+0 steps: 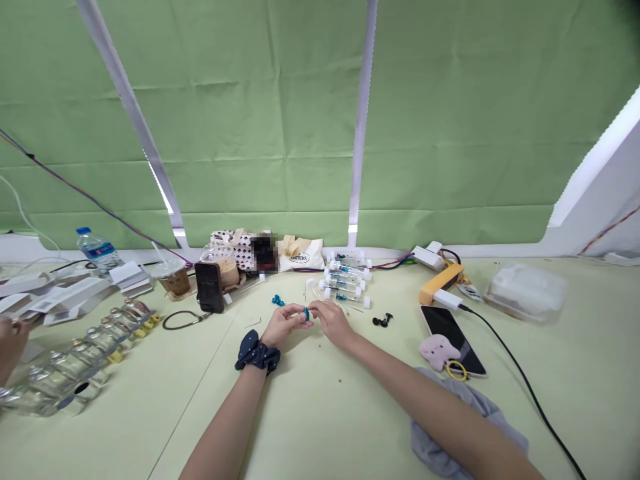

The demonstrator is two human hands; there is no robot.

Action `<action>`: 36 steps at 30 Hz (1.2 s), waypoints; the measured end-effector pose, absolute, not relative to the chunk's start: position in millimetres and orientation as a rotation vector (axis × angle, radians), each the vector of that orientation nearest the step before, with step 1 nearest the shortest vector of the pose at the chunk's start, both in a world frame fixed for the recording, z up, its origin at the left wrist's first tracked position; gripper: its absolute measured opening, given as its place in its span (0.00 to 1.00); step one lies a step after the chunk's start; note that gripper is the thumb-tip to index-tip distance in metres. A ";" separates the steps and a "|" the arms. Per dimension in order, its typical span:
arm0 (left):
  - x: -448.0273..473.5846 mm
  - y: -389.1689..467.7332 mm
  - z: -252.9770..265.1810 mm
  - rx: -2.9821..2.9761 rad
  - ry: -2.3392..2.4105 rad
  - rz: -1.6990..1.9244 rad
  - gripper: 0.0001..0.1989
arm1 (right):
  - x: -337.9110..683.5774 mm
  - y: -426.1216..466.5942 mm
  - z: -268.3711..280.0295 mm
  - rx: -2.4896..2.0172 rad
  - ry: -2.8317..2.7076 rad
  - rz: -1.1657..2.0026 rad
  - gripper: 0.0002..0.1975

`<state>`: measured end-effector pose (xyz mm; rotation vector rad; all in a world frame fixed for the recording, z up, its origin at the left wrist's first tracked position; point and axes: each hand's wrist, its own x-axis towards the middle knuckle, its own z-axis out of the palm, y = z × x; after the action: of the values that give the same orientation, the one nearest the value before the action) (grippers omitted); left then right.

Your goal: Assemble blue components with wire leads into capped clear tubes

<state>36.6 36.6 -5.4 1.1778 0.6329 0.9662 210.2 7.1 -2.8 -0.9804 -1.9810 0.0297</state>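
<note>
My left hand (284, 325), with a dark dotted scrunchie (256, 353) on its wrist, pinches a small blue piece (307, 314) at mid-table. The fingertips of my right hand (330, 321) are closed at the top of that same piece; whether they grip it or something thinner is too small to tell. Several more blue pieces (279, 301) lie just beyond my left hand. Behind my right hand are clear tubes (345, 283) with white caps and blue parts inside. To the right sit small black pieces (383, 321).
On the left stand rows of glass bottles (95, 343), white boxes (75, 293) and another person's hand (13, 347). A drink cup (174, 280) and an upright black phone (210, 287) are farther back. Rightward lie a tablet (455, 340), a cable (520, 380), a grey cloth (465, 427) and a plastic container (525, 292).
</note>
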 end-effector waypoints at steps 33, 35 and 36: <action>40.1 32.4 -0.6 1.213 0.581 0.904 0.19 | 210.2 3.1 3.8 -1.095 -2.166 -0.362 0.06; 40.3 32.8 -0.9 1.214 0.574 0.896 0.18 | 210.2 3.0 3.8 -1.084 -2.184 -0.389 0.06; 40.6 32.9 -0.9 1.217 0.566 0.898 0.18 | 210.1 2.8 4.2 -1.082 -2.196 -0.405 0.06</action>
<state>40.6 32.9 -0.9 1.2169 0.5664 0.8981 210.1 2.8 4.2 -1.0824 -2.1957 -0.4053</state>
